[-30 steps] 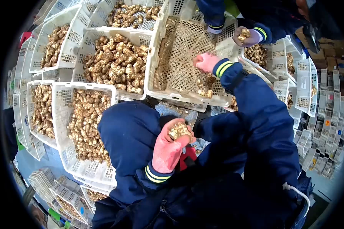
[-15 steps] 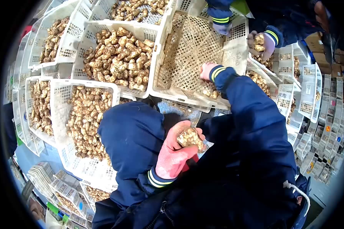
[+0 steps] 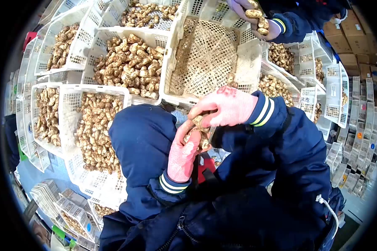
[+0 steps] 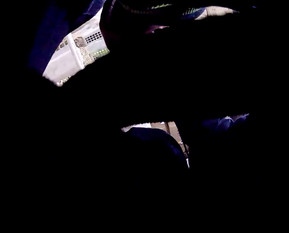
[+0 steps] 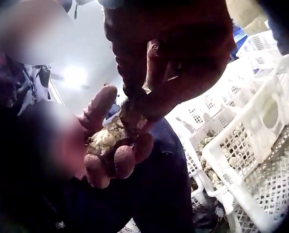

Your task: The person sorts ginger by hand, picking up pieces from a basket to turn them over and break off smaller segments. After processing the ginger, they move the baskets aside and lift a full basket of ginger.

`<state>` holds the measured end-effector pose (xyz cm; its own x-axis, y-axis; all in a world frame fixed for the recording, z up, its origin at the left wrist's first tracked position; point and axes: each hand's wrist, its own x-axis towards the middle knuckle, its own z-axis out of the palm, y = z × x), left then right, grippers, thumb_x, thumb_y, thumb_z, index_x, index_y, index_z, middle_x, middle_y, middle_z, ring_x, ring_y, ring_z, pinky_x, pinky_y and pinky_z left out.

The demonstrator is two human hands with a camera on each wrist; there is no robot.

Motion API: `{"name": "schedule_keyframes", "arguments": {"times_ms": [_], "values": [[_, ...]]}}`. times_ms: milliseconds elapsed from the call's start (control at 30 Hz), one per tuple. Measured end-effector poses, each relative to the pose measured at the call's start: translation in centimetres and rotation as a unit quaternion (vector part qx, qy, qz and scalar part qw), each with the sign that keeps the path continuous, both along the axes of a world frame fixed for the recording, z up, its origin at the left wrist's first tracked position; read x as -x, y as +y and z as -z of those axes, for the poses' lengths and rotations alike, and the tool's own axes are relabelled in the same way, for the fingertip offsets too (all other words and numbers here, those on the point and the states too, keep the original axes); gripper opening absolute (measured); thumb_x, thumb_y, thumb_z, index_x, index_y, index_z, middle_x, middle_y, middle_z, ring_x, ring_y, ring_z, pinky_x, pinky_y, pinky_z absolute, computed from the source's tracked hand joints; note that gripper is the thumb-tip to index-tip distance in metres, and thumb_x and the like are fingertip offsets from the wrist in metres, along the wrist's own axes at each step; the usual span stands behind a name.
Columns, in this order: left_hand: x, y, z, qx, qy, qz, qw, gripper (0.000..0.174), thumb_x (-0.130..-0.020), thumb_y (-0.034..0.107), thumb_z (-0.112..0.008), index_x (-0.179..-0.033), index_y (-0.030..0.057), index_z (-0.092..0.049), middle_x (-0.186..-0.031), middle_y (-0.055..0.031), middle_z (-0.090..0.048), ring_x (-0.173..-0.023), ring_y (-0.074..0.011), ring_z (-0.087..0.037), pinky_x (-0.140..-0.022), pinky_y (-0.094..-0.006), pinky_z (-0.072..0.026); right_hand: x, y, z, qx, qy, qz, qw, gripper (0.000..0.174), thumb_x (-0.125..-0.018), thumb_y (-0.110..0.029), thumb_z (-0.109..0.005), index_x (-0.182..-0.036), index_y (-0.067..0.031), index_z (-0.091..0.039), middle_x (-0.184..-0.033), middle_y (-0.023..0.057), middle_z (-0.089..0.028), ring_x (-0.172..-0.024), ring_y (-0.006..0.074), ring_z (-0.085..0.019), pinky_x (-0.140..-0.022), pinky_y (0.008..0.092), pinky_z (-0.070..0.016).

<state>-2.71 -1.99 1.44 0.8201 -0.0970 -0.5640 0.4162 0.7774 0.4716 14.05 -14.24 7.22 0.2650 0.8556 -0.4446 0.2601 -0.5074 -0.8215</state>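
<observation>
In the head view my pink-gloved left hand [image 3: 182, 155] is curled round knobbly brown-and-cream pieces [image 3: 203, 140]. My right hand [image 3: 228, 107], gloved in pink too, pinches another piece [image 3: 197, 121] just above the left palm. The right wrist view has the left hand [image 5: 105, 160] palm up with fingers round a piece [image 5: 105, 141], and the right hand's fingers [image 5: 156, 104] coming down onto it from above. Dark cloth fills most of the left wrist view, and no hand can be made out there.
Ahead lies a white mesh crate [image 3: 213, 58] with a few pieces at its near right corner. Crates full of pieces [image 3: 130, 65] stand to the left, more to the right. Across the crate, another person's gloved hands [image 3: 266, 31] hold several pieces.
My right hand has come back from the mesh crate to my left hand, bringing a piece. The other person's hands have come together near the crate's far edge.
</observation>
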Motion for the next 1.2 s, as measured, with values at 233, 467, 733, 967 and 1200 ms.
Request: {"name": "schedule_keyframes", "arguments": {"times_ms": [233, 467, 733, 967, 1200], "values": [[-0.4, 0.5, -0.4, 0.010, 0.007, 0.017, 1.000, 0.033, -0.090, 0.016, -0.053, -0.120, 0.0036, -0.046, -0.103, -0.0066, -0.057, -0.086, -0.0177, -0.058, -0.070, -0.0306, -0.0499, 0.1, 0.3, 0.7, -0.053, -0.073, -0.024, 0.996, 0.042, -0.077, -0.015, -0.057, -0.120, -0.0125, -0.054, -0.096, 0.0123, -0.064, -0.081, 0.0251, -0.062, -0.072, 0.0337, -0.0489], [0.0, 0.8, -0.2, -0.012, -0.007, -0.005, 1.000, 0.033, -0.085, 0.012, -0.059, -0.114, 0.0007, -0.049, -0.098, -0.0111, -0.057, -0.084, -0.0207, -0.057, -0.067, -0.0326, -0.0508, -8.8, -2.4, 11.0, 0.186, -0.109, 0.078, 0.973, 0.029, -0.083, -0.024, -0.054, -0.107, -0.0102, -0.061, -0.089, 0.0087, -0.066, -0.079, 0.0180, -0.062, -0.073, 0.0311, -0.0477], [0.3, 1.2, 0.1, 0.071, -0.071, 0.030, 0.995, 0.040, -0.081, 0.014, -0.065, -0.113, 0.0000, -0.047, -0.104, -0.0172, -0.056, -0.087, -0.0262, -0.059, -0.071, -0.0360, -0.0508, -6.1, -7.4, 25.0, 0.423, -0.165, -0.158, 0.877, 0.036, -0.070, -0.025, -0.057, -0.105, -0.0166, -0.061, -0.101, 0.0122, -0.064, -0.096, 0.0283, -0.060, -0.082, 0.0384, -0.0461], [0.3, 1.1, -0.4, 0.179, -0.128, -0.007, 0.975, 0.041, -0.079, 0.001, -0.055, -0.119, 0.0025, -0.044, -0.112, -0.0196, -0.053, -0.091, -0.0257, -0.059, -0.078, -0.0358, -0.0491, -4.5, -6.3, 23.9, 0.446, -0.187, -0.125, 0.866, 0.038, -0.069, -0.029, -0.064, -0.100, -0.0076, -0.060, -0.099, 0.0131, -0.064, -0.097, 0.0301, -0.059, -0.083, 0.0393, -0.0454], [0.2, 1.0, -0.4, 0.237, -0.130, -0.036, 0.962, 0.048, -0.084, 0.008, -0.057, -0.128, 0.0063, -0.036, -0.122, -0.0232, -0.045, -0.104, -0.0319, -0.054, -0.084, -0.0422, -0.0478, -4.7, -6.5, 24.2, 0.433, -0.192, -0.094, 0.876, 0.039, -0.064, -0.031, -0.069, -0.096, -0.0099, -0.062, -0.092, 0.0125, -0.066, -0.092, 0.0274, -0.061, -0.077, 0.0374, -0.0478]]}}
